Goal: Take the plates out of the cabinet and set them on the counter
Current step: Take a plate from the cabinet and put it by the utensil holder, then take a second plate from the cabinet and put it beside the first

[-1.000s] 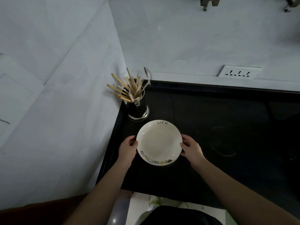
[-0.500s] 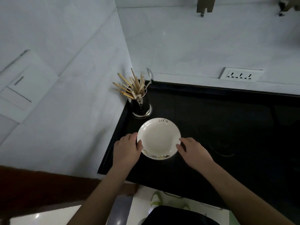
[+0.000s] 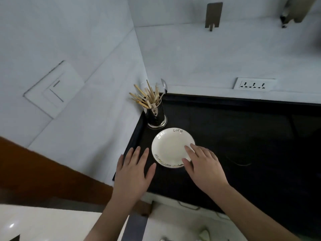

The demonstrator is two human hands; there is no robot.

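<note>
While white plate [image 3: 171, 145] sits on black counter [image 3: 243, 145], left hand [image 3: 132, 168] hovers flat, right hand [image 3: 204, 165] fingers rest, uncurled, on rim; likely rigid, breakable, slick, best lifted at opposite edges.

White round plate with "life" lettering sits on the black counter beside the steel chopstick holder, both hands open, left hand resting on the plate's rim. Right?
Wrong hand. The head view shows the right hand over the rim of the white round plate; the open left hand is beside it, apart from it. The rest holds: plate on the black counter, by the steel chopstick holder.
</note>
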